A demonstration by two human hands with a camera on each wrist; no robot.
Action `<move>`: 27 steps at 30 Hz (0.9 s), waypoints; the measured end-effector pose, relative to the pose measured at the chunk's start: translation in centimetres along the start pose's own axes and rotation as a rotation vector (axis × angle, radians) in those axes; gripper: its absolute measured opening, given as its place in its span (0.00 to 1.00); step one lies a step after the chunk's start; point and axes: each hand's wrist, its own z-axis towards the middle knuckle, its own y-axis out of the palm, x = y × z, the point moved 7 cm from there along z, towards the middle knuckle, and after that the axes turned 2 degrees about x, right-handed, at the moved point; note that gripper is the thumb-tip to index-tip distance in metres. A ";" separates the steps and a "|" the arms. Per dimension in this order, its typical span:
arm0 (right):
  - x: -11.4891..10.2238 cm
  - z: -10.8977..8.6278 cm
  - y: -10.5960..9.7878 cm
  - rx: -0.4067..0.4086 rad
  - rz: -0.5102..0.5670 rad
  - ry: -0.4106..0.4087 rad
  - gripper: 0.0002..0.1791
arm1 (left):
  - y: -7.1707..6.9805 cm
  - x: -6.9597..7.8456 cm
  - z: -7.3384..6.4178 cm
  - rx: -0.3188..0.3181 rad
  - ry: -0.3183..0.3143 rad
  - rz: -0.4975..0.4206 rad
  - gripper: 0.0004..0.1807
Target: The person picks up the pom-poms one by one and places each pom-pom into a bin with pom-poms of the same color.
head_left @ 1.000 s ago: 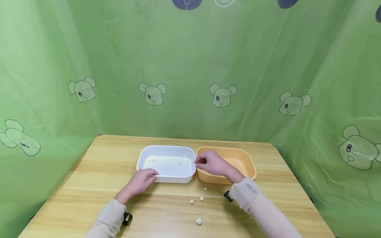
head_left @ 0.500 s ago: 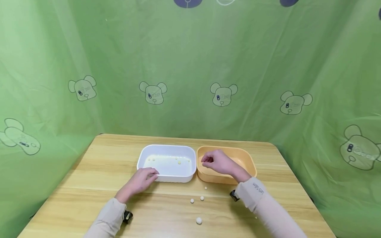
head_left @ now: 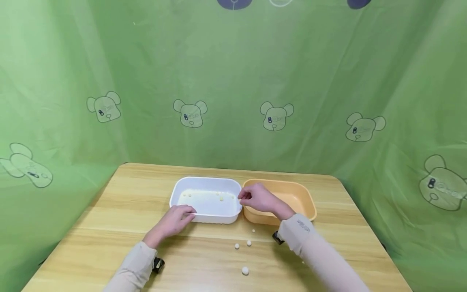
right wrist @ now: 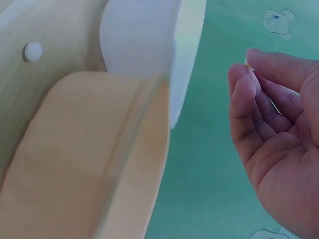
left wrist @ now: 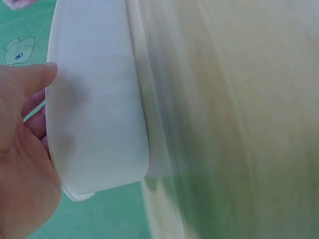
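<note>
My left hand (head_left: 176,221) holds the near left rim of a white plastic tub (head_left: 215,219). In the left wrist view, its thumb lies along the outer side of the rim and the other fingers are partly hidden behind the wall. Several small yellowish bits (head_left: 221,199) lie on the tub's floor. My right hand (head_left: 260,198) hovers above the seam between this tub and an orange tub (head_left: 304,196). In the right wrist view, its thumb and fingertips pinch a tiny pale yellow piece (right wrist: 249,64), mostly covered, so its kind is unclear.
Several white balls of different sizes lie on the wooden table (head_left: 204,263) in front of the tubs, the largest ball (head_left: 245,271) nearest me. The tubs stand side by side. A green curtain (head_left: 233,142) with bear-head prints surrounds the table.
My right hand moved right over the orange tub, then came back left to the seam between the tubs. The left hand has stayed at the white tub's rim.
</note>
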 end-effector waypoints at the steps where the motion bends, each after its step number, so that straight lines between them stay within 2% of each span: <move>1: 0.0 0.3 0.3 -0.011 -0.006 0.002 0.02 | 0.0 0.0 0.0 0.000 -0.004 -0.002 0.06; 5: 0.1 1.2 1.2 -0.042 -0.028 0.002 0.02 | -0.1 -0.1 0.1 0.001 -0.011 -0.002 0.06; 11: 0.4 2.2 2.0 -0.046 -0.064 -0.005 0.04 | 0.1 -0.3 0.1 0.012 -0.001 0.000 0.05; 19: 1.5 3.1 2.8 -0.066 -0.022 0.068 0.06 | 0.4 -0.5 0.0 -0.003 -0.021 -0.001 0.06; 27: 1.5 3.1 2.1 -0.039 0.034 0.129 0.07 | 0.1 -0.3 0.0 0.001 -0.024 -0.006 0.06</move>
